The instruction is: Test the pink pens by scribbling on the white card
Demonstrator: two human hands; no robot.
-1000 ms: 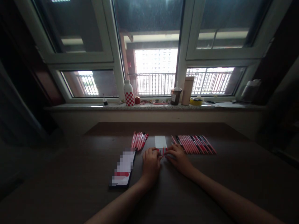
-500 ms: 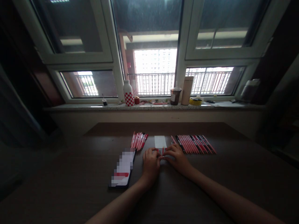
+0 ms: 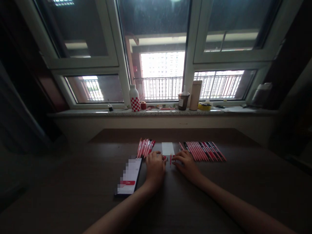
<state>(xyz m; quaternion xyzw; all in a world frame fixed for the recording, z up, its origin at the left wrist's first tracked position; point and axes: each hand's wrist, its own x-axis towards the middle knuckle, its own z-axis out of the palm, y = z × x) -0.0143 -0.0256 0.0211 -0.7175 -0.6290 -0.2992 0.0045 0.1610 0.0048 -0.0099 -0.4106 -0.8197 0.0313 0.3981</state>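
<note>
My left hand (image 3: 155, 166) is over the table with its fingers curled closed. A small piece with red and dark bits (image 3: 166, 159) shows at its fingertips, too small to name. Opposite it, my right hand (image 3: 185, 162) has its thumb and fingers pinched, with a tiny red bit beside the fingertips. What either hand grips is mostly hidden. In the gap between the hands lies a thin pink-red pen part (image 3: 170, 159). Just beyond is a white paper slip (image 3: 167, 148).
A row of pink, red and black pens (image 3: 204, 151) lies to the right, a smaller bunch of pens (image 3: 145, 148) to the left. A smartphone (image 3: 128, 178) rests beside my left forearm. Behind the table (image 3: 97, 172), a checkered bottle (image 3: 135, 99), cup and tumbler stand on the windowsill (image 3: 117, 112).
My hands, whose fingertips met before, have moved apart. The left shifted slightly left, and the thin pink-red part now shows between them.
</note>
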